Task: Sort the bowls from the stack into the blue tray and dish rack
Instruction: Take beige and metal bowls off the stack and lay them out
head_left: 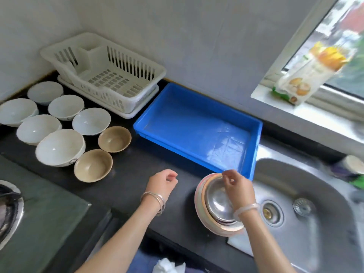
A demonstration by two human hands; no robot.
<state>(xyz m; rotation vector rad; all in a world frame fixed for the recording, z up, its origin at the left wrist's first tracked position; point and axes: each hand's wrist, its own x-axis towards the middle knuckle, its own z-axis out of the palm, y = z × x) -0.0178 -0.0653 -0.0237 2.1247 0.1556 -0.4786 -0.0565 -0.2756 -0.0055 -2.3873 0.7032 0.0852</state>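
A grey tiled wall [197, 36] meets a black countertop [126, 186] seen from above, with a steel sink [315, 194] at the right below a window [344, 46]. An oblong blue tray [197, 123] sits against the wall, its long side running along it from upper left to lower right, one end just beside the sink. A white dish rack [110, 75] stands to its left in the corner. Six white bowls [60, 147] and two tan bowls [114, 138] rest mouth up on the counter's left part. The stack of bowls [216, 205] sits at the counter's front edge, beside the sink and just in front of the tray's near corner, mouths upward, a steel bowl on top. The right hand [239, 186] is over the stack, thumb and forefinger drawn close at the steel bowl's far rim; whether they grip it cannot be told. The left hand [163, 182] hovers over bare counter, loosely curled, holding nothing.
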